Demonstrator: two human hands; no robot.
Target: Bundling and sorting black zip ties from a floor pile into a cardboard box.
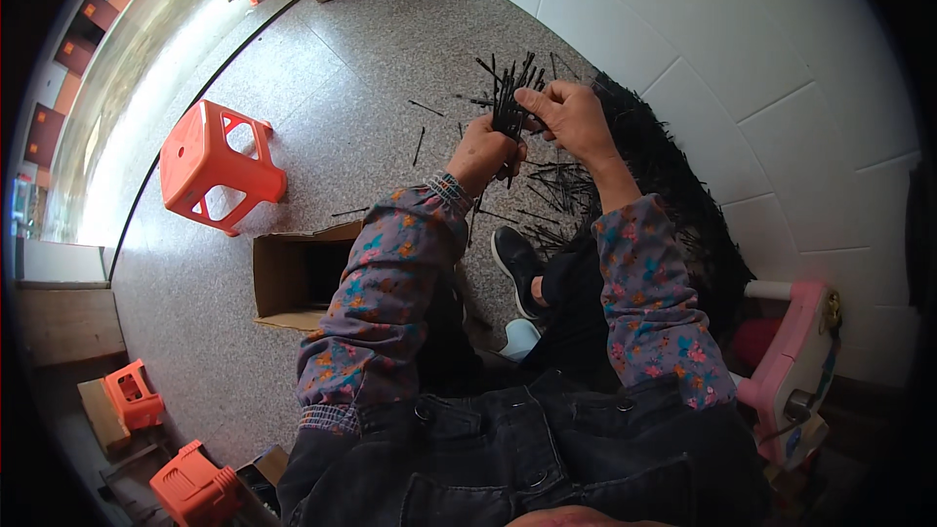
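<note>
My left hand [480, 154] is closed round a bundle of thin black sticks [508, 102], their uneven ends fanning out above the fist and a few poking out below it. Bent over the right side of the same bundle, my right hand [574, 122] pinches at some of the sticks with thumb and fingers. Many more loose black sticks [561, 190] lie scattered on the speckled floor under and beyond my hands. What exactly the sticks are cannot be made out.
Against the white tiled wall [722, 68] at right runs a large dark heap [673, 156]. An open cardboard box [278, 278] stands by my left forearm, a red plastic stool [210, 166] farther left. My black shoe [517, 268] is below my hands; a pink-and-white frame [791, 361] stands at right.
</note>
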